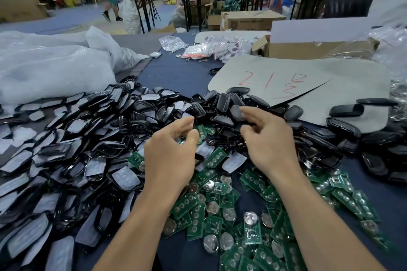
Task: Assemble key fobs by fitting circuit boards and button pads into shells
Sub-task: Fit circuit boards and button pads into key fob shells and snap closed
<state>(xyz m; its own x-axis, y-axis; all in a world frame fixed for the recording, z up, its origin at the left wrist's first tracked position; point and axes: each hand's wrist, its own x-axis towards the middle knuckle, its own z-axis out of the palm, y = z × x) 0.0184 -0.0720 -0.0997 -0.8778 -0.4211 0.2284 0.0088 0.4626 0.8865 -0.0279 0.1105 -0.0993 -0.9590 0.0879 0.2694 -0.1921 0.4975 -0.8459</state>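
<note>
Head view: left grip (169, 152) and right grip (267, 141) hover loosely curled, empty. Circuit boards (217, 157) beneath look light and stiff; pinch the edges.

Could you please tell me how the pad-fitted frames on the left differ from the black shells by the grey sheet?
The pad-fitted frames show pale grey button pads inside thin black rims; the black shells are solid, dark and glossy. The frames form the larger heap; the shells a smaller pile, some lying on the grey sheet. Both lie loose on the dark blue table.
</note>
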